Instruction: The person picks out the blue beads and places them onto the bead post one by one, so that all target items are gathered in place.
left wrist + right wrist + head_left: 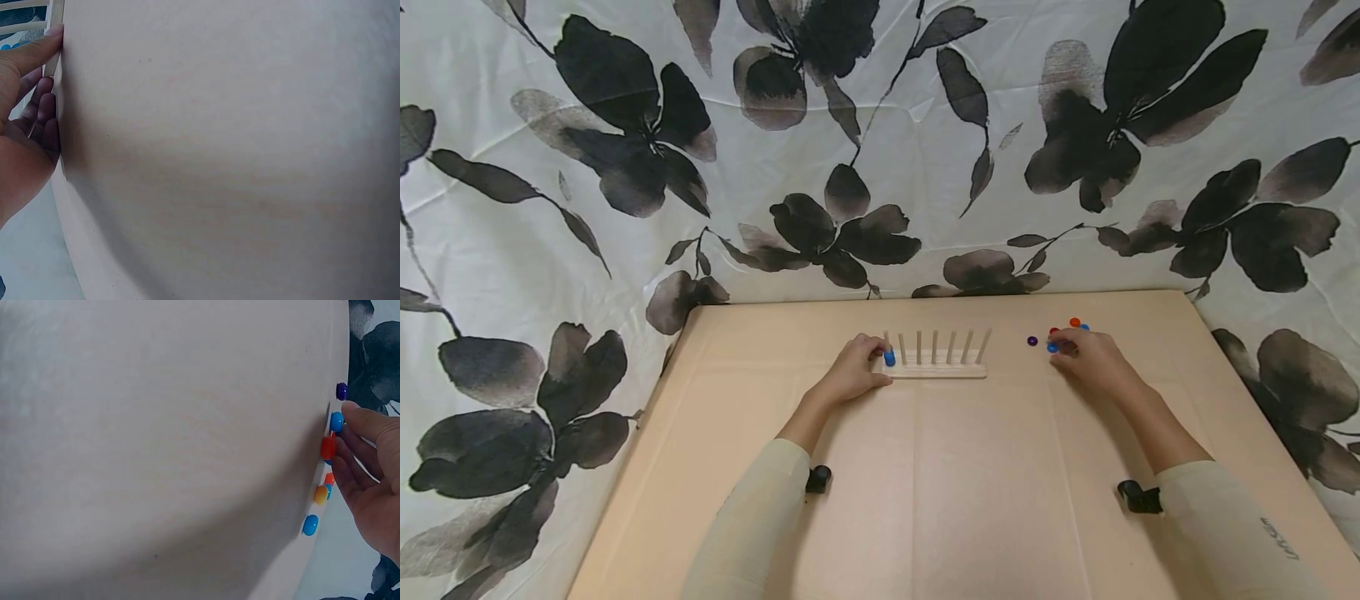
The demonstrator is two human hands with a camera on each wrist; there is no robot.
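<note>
A wooden peg rack [936,372] with several upright pegs stands near the far side of the table. Blue beads [890,358] sit stacked on its leftmost peg. My left hand [856,367] grips the rack's left end, the thumb against the front edge of the base; the left wrist view shows this thumb [39,51] on the wood. To the right of the rack, my right hand [1093,357] pinches a blue bead [337,422] between thumb and fingertips. Close by lie a dark purple bead [1032,341] and a red bead [328,448].
More loose beads lie around the right hand: an orange-red bead [1075,322], a yellow bead [321,495] and another blue bead [310,525]. The pale tabletop [970,467] ends at a floral cloth [880,150] behind it.
</note>
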